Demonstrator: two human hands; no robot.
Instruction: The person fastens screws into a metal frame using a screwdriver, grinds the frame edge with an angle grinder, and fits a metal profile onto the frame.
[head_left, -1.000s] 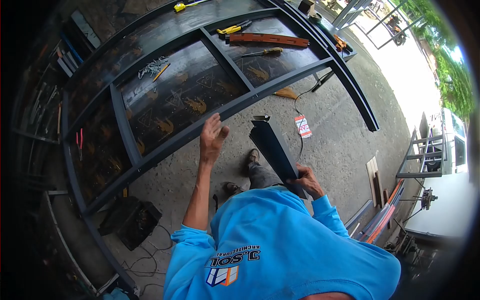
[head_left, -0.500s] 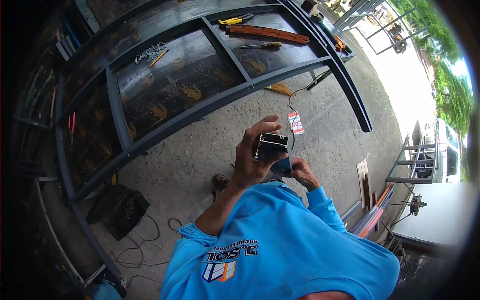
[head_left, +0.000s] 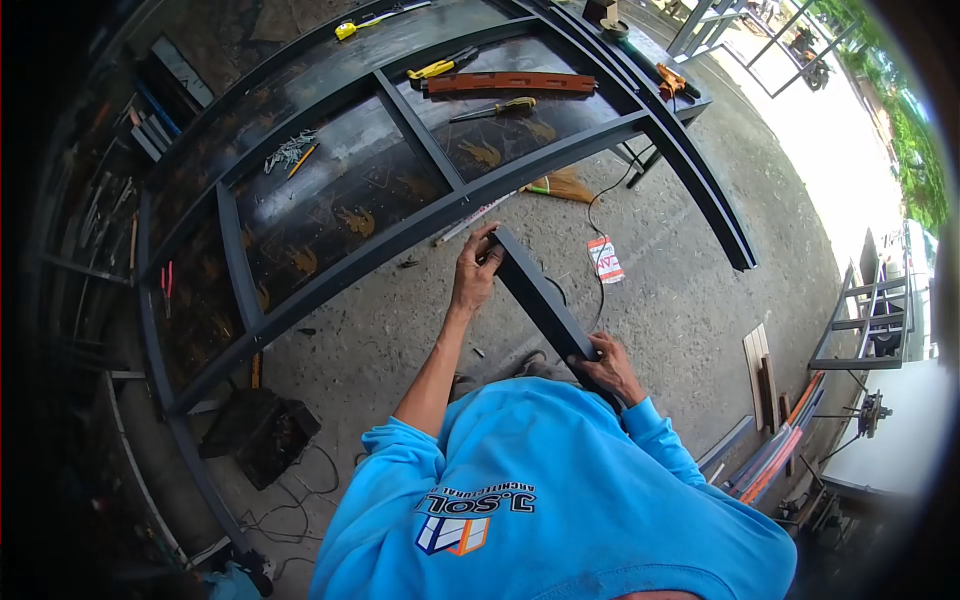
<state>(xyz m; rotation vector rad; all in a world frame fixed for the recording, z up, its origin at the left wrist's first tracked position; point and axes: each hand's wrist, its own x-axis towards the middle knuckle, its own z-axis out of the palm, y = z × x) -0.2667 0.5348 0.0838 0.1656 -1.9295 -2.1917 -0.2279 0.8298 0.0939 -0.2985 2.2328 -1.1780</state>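
Observation:
A dark grey aluminium profile (head_left: 545, 303) slants across in front of my body, above the concrete floor. Its far end is gripped by my left hand (head_left: 474, 270), with fingers curled round the tip. My right hand (head_left: 610, 367) grips the profile closer to my waist, thumb along its side. Beyond the hands lies a large dark grey metal frame (head_left: 360, 246) with crossbars. The near end of the profile is partly hidden by my right hand and blue shirt.
On the dark panel are a screwdriver (head_left: 493, 110), yellow-handled cutter (head_left: 442, 65), reddish-brown strip (head_left: 510, 82), pencil (head_left: 303, 160), screws (head_left: 290, 150) and a tape measure (head_left: 346, 31). A broom (head_left: 562, 186), cable (head_left: 603, 290) and black box (head_left: 262, 430) are on the floor.
The profile has swung from pointing up at the camera to lying slanted away from me. My left hand has moved left and lower with its end; the view has shifted slightly.

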